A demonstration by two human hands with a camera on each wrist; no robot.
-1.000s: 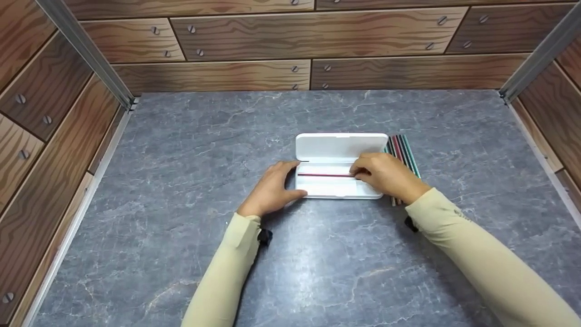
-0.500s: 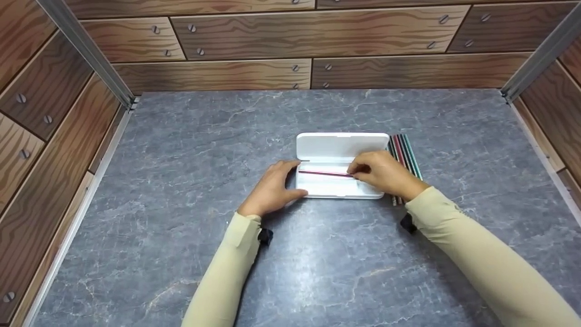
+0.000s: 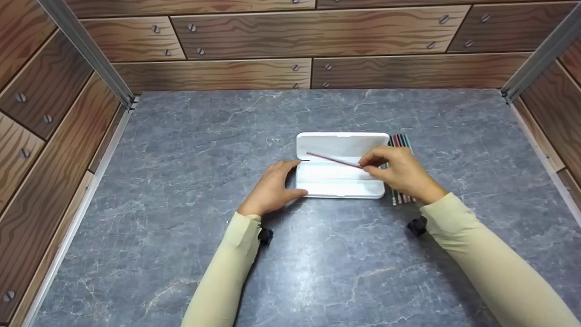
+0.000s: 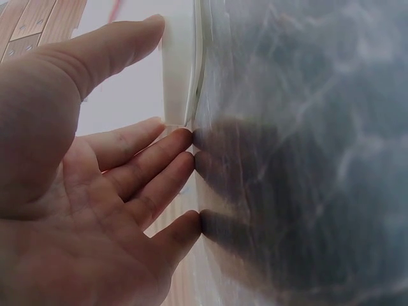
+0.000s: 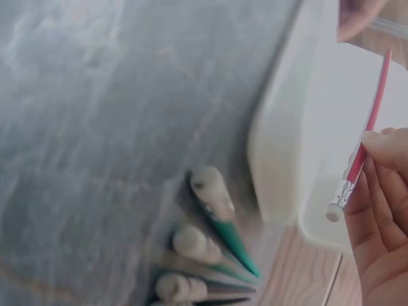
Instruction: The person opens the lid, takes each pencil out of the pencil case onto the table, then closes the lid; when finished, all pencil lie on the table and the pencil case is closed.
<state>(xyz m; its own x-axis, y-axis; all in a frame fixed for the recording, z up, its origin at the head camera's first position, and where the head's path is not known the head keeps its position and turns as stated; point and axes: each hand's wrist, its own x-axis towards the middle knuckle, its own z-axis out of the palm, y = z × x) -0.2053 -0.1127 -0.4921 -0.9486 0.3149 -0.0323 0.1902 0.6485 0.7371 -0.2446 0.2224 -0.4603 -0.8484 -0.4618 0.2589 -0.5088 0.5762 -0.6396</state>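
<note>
A white pencil case lies on the table with its hinged lid standing up at the back. My left hand rests at its left end, thumb at the front corner and fingertips at the rear one. In the left wrist view those fingers are fairly straight beside the case. Thumb and fingers of my right hand pinch a red pencil near its eraser end. Held slantwise over the case, it points up and left. The right wrist view shows its white eraser and silver band.
Several pencils, dark, red and green, lie side by side right of the case, partly behind my right hand. Their eraser ends face me. The marbled grey table meets wood-patterned walls at the back and sides.
The red pencil has risen from lying level inside the case to a tilt above it. My right hand has moved slightly right and up with it. My left hand has stayed put.
</note>
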